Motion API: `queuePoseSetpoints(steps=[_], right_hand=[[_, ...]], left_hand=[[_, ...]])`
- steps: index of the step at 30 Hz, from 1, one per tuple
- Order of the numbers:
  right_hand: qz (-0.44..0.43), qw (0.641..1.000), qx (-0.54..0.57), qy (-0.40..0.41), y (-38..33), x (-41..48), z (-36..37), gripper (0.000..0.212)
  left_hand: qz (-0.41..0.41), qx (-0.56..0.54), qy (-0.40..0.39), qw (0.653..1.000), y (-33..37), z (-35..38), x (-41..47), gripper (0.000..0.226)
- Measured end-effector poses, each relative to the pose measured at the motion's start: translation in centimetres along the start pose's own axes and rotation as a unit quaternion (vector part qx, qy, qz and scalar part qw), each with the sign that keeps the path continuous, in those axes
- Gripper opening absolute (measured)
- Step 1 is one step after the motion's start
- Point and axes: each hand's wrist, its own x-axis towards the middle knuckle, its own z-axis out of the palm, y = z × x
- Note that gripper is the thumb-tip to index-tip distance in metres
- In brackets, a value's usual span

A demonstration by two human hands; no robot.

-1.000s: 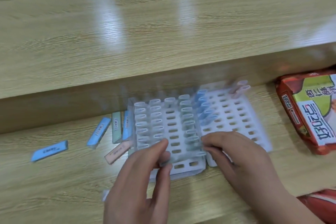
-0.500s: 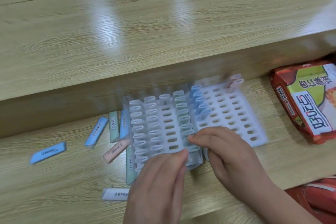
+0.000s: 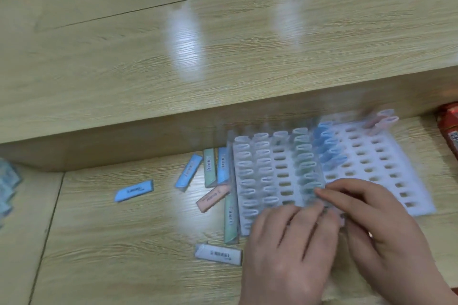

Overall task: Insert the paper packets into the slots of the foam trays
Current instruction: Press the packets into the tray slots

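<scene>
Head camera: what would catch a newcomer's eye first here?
The left hand and right hand meet at the near edge of the left foam tray, most of whose slots hold upright packets. The right foam tray beside it is mostly bare holes, with a blue column at its left side. Loose packets lie on the table left of the trays.
</scene>
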Motion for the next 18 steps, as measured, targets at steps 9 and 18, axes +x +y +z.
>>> queuePoseSetpoints(steps=[9, 18], right_hand=[[-0.058, 0.998, -0.035, -0.019, -11.8, -0.4, 5.6, 0.026], [0.025, 0.961, -0.193, -0.195, -13.9, -0.4, 12.8, 0.055]], left_hand=[[-0.330, -0.011, 0.034, 0.943, -11.6, -8.2, -5.3, 0.021], [-0.403, 0.111, -0.132, 0.899, -19.7, -10.3, -6.8, 0.049]])
